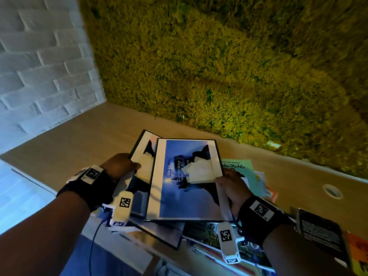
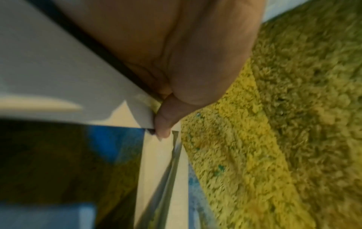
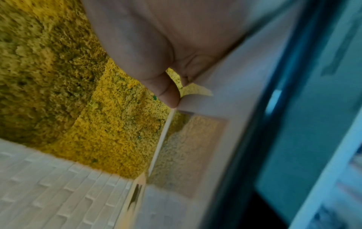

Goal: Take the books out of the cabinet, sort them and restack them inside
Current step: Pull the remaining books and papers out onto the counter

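Observation:
Two large thin books with white borders and blue and black covers are held above the wooden cabinet top (image 1: 79,136). My left hand (image 1: 121,166) grips the left edge of the left book (image 1: 143,154), thumb on its cover (image 2: 164,124). My right hand (image 1: 231,182) pinches the right edge of the blue book (image 1: 185,184), which overlaps the left one; the right wrist view shows my thumb (image 3: 168,93) on its white edge (image 3: 225,93). Below them lie more books, among them a mint-green one (image 1: 241,170) and a dark one (image 1: 163,234).
A mossy green wall (image 1: 219,66) rises behind the cabinet top, and a white brick wall (image 1: 39,66) stands at the left. A round cable hole (image 1: 332,191) sits at the right. A black book (image 1: 320,234) and an orange one (image 1: 358,250) lie at the far right.

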The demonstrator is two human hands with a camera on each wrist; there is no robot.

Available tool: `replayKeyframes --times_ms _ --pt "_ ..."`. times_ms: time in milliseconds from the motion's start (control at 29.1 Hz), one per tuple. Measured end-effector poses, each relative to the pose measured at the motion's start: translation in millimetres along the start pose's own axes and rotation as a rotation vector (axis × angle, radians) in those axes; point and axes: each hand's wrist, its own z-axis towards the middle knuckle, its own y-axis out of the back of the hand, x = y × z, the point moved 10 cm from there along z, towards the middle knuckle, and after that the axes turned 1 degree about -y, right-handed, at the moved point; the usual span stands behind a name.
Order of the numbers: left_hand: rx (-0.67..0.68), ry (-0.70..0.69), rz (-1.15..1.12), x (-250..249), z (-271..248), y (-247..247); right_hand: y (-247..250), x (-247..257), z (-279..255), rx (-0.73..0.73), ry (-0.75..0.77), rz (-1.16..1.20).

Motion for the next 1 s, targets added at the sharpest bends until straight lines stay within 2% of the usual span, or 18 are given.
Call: replayKeyframes --times_ms 103,172,240,309,378,412,515,618,687,755,893,996 --pt "-0.182 -0.001 -0.252 -1.1 -9.4 34.9 -28.2 12.1 -5.6 0.002 -0.013 0.028" --pt "-0.187 0.001 -0.545 -6.0 -20.6 36.7 -57.8 23.4 -7.7 0.032 0.004 0.052" --pt "-0.184 -0.037 -0.672 -5.2 -24.3 35.8 -89.5 25.4 -0.8 0.059 0.01 0.041" --pt "-0.269 -0.113 -0.6 -2.6 -34.8 47.4 -113.0 22.9 11.2 0.046 0.027 -0.021" --pt "-0.344 -0.182 -0.554 2.0 -44.1 60.9 -126.2 34.9 19.9 0.0 0.126 -0.139" --pt "-0.359 -0.236 -0.608 -0.3 -49.6 67.7 -133.9 45.0 20.7 -0.014 0.174 -0.179" --pt "-0.417 -0.415 -0.641 -7.8 -69.8 109.8 -165.8 78.7 13.0 0.082 0.156 0.037" --pt "-0.529 -0.469 -0.543 9.2 -75.9 159.9 -199.1 116.3 22.1 0.154 0.197 0.11" --pt "-0.628 -0.436 -0.457 30.5 -75.2 183.2 -230.5 136.9 32.8 0.157 0.258 -0.02" --pt "-0.714 -0.379 -0.474 58.8 -70.9 195.8 -267.5 140.8 46.4 0.171 0.285 -0.138" --pt "-0.791 -0.282 -0.506 123.7 -56.4 199.3 -330.6 122.4 72.3 0.177 0.305 -0.256" --pt "-0.817 -0.188 -0.534 168.8 -50.9 191.5 -359.2 101.4 65.8 0.19 0.277 -0.344"
